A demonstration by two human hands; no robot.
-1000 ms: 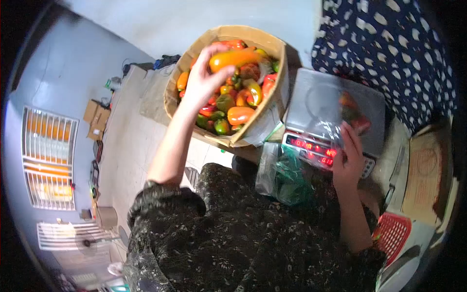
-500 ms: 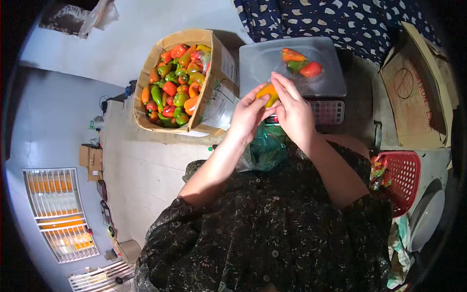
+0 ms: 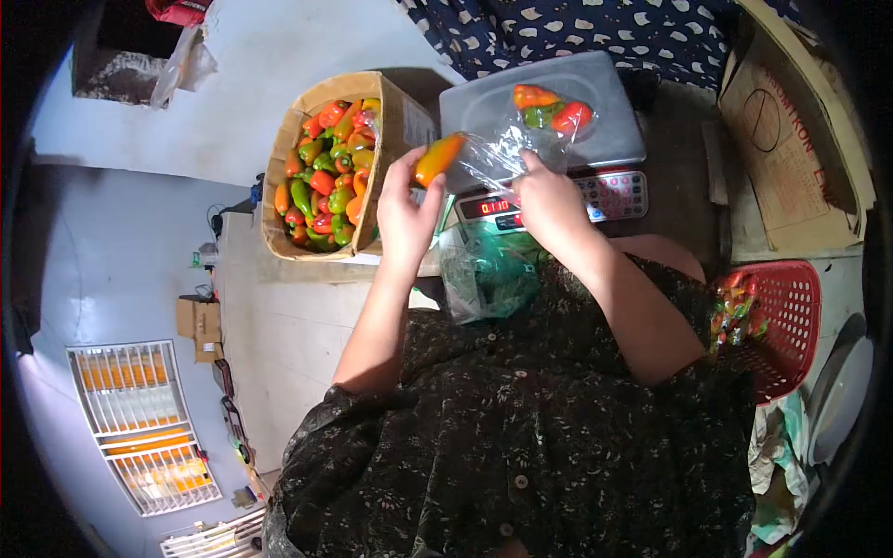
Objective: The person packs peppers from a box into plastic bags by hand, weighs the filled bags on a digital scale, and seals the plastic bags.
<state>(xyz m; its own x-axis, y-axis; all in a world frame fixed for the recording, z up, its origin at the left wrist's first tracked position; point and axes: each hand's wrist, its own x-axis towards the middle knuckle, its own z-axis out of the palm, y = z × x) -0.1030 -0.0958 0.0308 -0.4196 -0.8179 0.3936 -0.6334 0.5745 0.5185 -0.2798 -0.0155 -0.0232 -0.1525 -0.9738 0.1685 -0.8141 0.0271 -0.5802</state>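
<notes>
My left hand [image 3: 406, 200] is closed around an orange-yellow bell pepper [image 3: 437, 160], to the left of the scale's display [image 3: 493, 205]. My right hand [image 3: 556, 206] is closed on the near edge of a clear plastic bag [image 3: 502, 153], its thumb and finger pointing up the bag. Inside the bag's far end, on the grey scale platform [image 3: 474, 107], lie an orange pepper [image 3: 536, 96], a green pepper [image 3: 539, 115] and a red pepper [image 3: 571, 117]. The bag's mouth spreads toward my left hand. Red digits glow on the display.
A cardboard box [image 3: 398, 149] full of mixed peppers stands left of the scale. Green plastic bags [image 3: 488, 279] lie at my lap. A red basket [image 3: 791, 312] with small wrapped peppers is at the right, below an open carton [image 3: 791, 149]. Patterned dark cloth [image 3: 577, 33] hangs behind.
My hands have moved apart: the left one carried the orange-yellow pepper leftward, and the right one shifted lower with the bag. The bag now stretches between them, and the scale display is uncovered.
</notes>
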